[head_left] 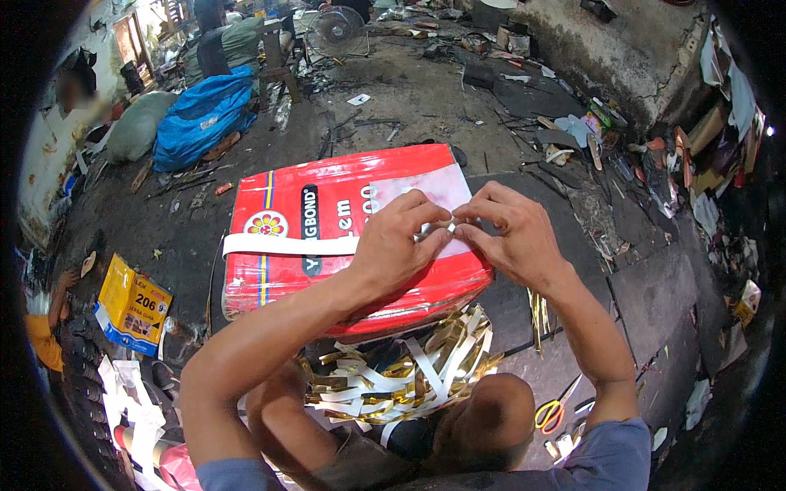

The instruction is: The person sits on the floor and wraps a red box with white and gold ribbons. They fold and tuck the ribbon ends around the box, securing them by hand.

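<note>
A red box point(327, 176) with a wrapped, shiny surface stands in front of me, a pale patch at its right end. Across its top lies a white strip point(291, 245), running from the left edge to beneath my left hand point(391, 239). Fingertips of that hand are pinched together over the pale patch. Close against them, my right hand point(520, 237) is pinched too. A small whitish piece shows between both hands, apparently the strip's end; the fingers hide most of it. Below the box, a heap of white and gold strips point(417, 372) lies by my knees.
Scissors with orange-yellow handles point(553, 415) lie right of my knee. At left are a yellow box point(135, 307), white strips point(131, 401) and another person's arm point(59, 295). Farther back are a blue sack point(201, 119) and a fan point(337, 26). Scraps line the right wall.
</note>
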A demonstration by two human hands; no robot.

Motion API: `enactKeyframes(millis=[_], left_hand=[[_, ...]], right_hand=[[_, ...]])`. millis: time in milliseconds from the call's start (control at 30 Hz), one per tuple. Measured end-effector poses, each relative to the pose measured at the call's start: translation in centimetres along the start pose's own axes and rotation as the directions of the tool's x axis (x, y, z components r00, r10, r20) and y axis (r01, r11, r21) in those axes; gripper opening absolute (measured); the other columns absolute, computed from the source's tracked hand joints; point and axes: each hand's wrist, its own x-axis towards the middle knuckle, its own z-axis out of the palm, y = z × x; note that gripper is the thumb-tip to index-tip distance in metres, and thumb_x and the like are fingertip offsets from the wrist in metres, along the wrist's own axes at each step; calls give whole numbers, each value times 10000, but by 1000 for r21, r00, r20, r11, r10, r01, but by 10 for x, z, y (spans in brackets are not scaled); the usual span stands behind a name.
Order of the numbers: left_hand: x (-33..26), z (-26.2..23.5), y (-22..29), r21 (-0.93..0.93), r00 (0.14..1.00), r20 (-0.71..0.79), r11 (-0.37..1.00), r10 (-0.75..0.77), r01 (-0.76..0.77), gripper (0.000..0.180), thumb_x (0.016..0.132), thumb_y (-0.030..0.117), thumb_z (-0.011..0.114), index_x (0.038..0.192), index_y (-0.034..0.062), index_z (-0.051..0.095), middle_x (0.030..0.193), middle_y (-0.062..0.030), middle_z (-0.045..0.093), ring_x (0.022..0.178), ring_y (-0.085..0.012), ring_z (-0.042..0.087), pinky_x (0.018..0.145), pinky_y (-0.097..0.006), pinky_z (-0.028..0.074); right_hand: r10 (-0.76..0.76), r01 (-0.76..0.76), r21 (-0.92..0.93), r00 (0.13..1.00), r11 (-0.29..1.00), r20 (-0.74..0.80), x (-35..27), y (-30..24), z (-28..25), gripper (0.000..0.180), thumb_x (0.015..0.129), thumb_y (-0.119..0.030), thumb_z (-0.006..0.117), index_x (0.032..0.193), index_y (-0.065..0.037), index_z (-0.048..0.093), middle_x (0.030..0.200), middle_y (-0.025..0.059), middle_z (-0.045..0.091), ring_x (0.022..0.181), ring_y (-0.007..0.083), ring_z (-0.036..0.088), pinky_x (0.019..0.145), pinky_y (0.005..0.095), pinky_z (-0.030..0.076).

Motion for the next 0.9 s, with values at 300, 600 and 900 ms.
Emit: enactKeyframes(millis=[300, 600, 900], left_hand=[[-4, 5, -6, 59, 986, -29, 985, 166, -164, 130, 890, 78, 719, 1003, 15, 712, 927, -149, 620, 794, -330, 655, 705, -419, 541], [4, -5, -5, -146, 993, 57, 983, -103, 110, 180, 829, 123, 786, 974, 20, 752, 881, -83, 642, 767, -159, 629, 684, -322, 511], [5, -1, -15, -206, 983, 38, 962, -178, 182, 133, 850, 123, 773, 888, -1, 742, 877, -85, 651, 772, -150, 609, 680, -325, 477]], right_hand=[[-97, 100, -133, 995, 986, 28, -3, 2, 1, 158, 890, -236, 739, 967, -100, 759, 975, 80, 636, 863, 305, 683, 747, 429, 555], [-19, 2, 185, 996, 983, 89, 6, 13, -9, 181, 825, -182, 792, 969, -73, 795, 956, 93, 608, 811, 259, 654, 729, 368, 520], [302, -283, 429, 953, 858, 25, 0, 18, 18, 173, 801, -158, 798, 926, -38, 806, 870, 82, 625, 808, 177, 631, 716, 324, 493]])
